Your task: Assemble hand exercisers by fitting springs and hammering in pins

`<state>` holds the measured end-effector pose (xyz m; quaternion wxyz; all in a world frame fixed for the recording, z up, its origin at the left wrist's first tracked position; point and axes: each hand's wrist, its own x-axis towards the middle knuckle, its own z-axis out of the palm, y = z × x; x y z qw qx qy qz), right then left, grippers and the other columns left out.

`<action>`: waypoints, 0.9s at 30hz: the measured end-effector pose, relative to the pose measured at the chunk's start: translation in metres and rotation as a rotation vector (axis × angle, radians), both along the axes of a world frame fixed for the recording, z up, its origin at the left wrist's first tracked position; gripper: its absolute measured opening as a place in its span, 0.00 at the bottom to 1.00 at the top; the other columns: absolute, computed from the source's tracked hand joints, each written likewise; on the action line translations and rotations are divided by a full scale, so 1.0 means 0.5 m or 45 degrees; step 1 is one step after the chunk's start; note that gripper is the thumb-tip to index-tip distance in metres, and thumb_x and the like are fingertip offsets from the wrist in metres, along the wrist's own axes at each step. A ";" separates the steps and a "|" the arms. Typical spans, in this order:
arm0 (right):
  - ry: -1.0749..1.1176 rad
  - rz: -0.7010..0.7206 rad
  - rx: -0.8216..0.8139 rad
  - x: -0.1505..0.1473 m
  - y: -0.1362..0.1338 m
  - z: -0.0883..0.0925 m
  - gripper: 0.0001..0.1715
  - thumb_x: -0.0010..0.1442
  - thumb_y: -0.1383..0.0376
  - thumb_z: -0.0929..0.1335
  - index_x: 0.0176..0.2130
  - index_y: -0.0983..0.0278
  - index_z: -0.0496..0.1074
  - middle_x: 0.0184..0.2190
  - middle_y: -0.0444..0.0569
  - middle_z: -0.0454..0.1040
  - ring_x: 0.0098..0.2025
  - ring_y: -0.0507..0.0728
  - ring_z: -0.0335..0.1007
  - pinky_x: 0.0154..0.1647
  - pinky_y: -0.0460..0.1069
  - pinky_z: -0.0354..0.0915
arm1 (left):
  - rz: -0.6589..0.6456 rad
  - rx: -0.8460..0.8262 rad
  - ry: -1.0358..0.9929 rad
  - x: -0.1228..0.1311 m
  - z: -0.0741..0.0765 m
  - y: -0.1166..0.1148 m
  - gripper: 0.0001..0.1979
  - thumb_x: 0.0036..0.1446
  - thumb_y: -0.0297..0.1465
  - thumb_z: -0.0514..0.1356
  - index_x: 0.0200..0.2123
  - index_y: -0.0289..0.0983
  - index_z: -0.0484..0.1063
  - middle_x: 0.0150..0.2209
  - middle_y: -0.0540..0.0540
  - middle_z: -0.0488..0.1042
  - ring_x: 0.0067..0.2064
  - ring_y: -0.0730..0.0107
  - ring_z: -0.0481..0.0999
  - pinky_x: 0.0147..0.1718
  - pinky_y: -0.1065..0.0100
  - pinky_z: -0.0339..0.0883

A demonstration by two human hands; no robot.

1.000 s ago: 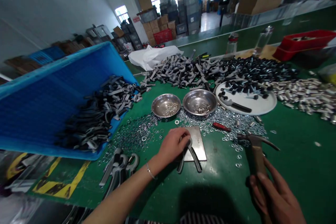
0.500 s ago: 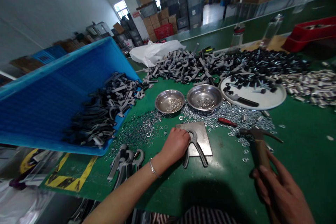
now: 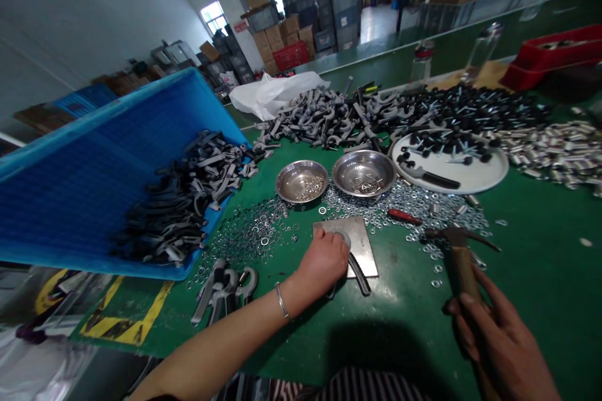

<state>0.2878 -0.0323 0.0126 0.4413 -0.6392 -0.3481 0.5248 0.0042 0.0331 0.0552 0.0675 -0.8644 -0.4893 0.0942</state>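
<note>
Near the middle of the tabletop (image 3: 540, 250), on a flat steel plate (image 3: 364, 232): left hand (image 3: 324, 260), knuckles up, curled and pressed down over the rounded head of a two-legged piece (image 3: 360, 274). Fingertips tucked under the palm, so the exact pinch cannot be told. To the right and nearer: right hand (image 3: 503, 344), fingers closed round the wooden handle of a hammer (image 3: 461, 263). Hammer head over the scattered washers (image 3: 254, 232), well to the right of the plate and clear of the piece. Cannot be told whether resting or raised.

Progress, judged from the layout only:
- Done, apparently: a small cluster of like pieces (image 3: 226, 288) at near left, just beside the left forearm.
- In hand: the one piece on the plate, held down, hammer not in contact.
- Left, by far the larger share: dark handle parts in the tilted blue crate (image 3: 94, 163) at left, a grey pile (image 3: 324, 119) at far centre, black-knobbed bolts (image 3: 470, 109) at far right and on the white tray (image 3: 484, 185), and silver sleeves (image 3: 555, 150) at the right edge.

Appearance of the piece:
- Grey curved head, mostly covered by the hand.
- Two slim dark legs, spread apart toward the near edge.
- Right leg partly on the plate, its end off it. Left leg barely visible past the hand.

Also present: two steel bowls (image 3: 301, 180) just beyond the plate, holding small bright hardware, and a red-handled tool (image 3: 404, 218) among the washers.
</note>
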 end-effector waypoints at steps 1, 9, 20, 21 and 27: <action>-0.004 0.001 -0.003 -0.001 0.000 0.002 0.48 0.55 0.46 0.71 0.68 0.53 0.56 0.27 0.42 0.75 0.16 0.50 0.57 0.13 0.45 0.59 | -0.013 -0.010 0.014 0.004 -0.001 -0.001 0.12 0.66 0.25 0.50 0.39 0.29 0.73 0.37 0.37 0.74 0.41 0.52 0.73 0.45 0.51 0.61; 0.007 0.011 0.010 0.004 0.000 -0.008 0.49 0.55 0.47 0.72 0.69 0.55 0.55 0.28 0.45 0.76 0.16 0.50 0.58 0.13 0.45 0.58 | 0.000 0.107 -0.091 -0.030 -0.049 -0.075 0.18 0.67 0.24 0.49 0.56 0.26 0.67 0.54 0.32 0.71 0.50 0.53 0.71 0.52 0.54 0.63; -0.100 0.093 -0.040 0.011 -0.008 0.018 0.46 0.56 0.45 0.71 0.68 0.50 0.58 0.39 0.49 0.81 0.32 0.60 0.77 0.26 0.49 0.73 | 0.151 0.015 -0.538 -0.057 -0.070 -0.092 0.22 0.66 0.23 0.51 0.63 0.34 0.61 0.61 0.38 0.67 0.58 0.56 0.66 0.57 0.55 0.61; -0.183 0.187 -0.009 0.015 -0.004 0.023 0.43 0.56 0.45 0.71 0.67 0.50 0.60 0.46 0.50 0.80 0.40 0.63 0.78 0.35 0.52 0.75 | 0.203 -0.004 -0.640 -0.058 -0.067 -0.089 0.22 0.66 0.23 0.51 0.62 0.36 0.64 0.60 0.40 0.68 0.58 0.57 0.66 0.57 0.56 0.61; -0.409 0.987 0.206 -0.008 0.059 0.085 0.30 0.64 0.50 0.65 0.64 0.47 0.64 0.65 0.38 0.64 0.68 0.66 0.57 0.71 0.63 0.44 | 0.418 -0.094 -1.080 -0.076 -0.043 -0.065 0.16 0.62 0.21 0.53 0.50 0.37 0.73 0.51 0.43 0.73 0.54 0.62 0.69 0.57 0.59 0.62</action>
